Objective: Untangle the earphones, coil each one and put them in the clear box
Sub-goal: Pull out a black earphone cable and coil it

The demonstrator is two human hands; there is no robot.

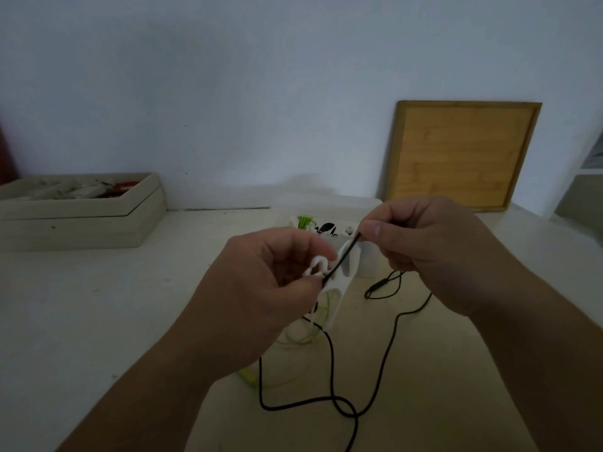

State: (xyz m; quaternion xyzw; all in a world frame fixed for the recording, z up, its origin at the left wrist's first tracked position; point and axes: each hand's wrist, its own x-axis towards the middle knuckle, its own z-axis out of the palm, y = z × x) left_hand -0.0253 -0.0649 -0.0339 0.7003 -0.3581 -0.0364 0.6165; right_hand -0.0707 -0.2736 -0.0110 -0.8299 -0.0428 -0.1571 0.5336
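Both hands are raised over the table with tangled earphones between them. My left hand pinches a looped white earphone cable. My right hand pinches a black earphone cable that runs taut across the white loops to my left fingers. The rest of the black cable hangs down and lies in loops on the table. A green earphone cable lies under my left hand. Behind the hands stands the clear box, with green, black and white earphones inside.
A beige tray holding small items sits at the back left against the wall. A wooden framed board leans on the wall at the back right. A pale shelf unit shows at the far right edge.
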